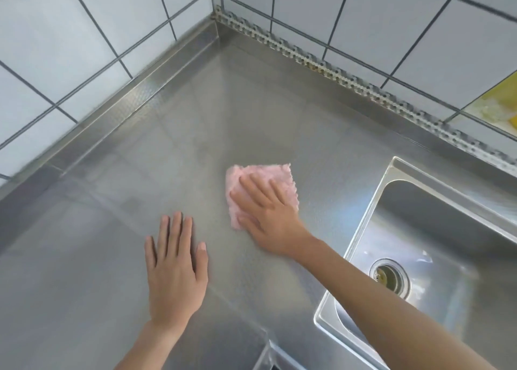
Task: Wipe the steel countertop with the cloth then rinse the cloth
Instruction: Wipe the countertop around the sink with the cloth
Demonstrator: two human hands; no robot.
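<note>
Under right hand (268, 215): pink cloth (263, 185); left hand (174, 269) flat nearby.

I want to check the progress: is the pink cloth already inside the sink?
No, the pink cloth lies flat on the steel countertop under the right hand, left of the sink.

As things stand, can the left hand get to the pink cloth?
Probably yes. The left hand lies flat and empty on the steel countertop, and only bare steel separates it from the pink cloth. The right hand presses flat on the cloth, leaving its far edge exposed.
</note>
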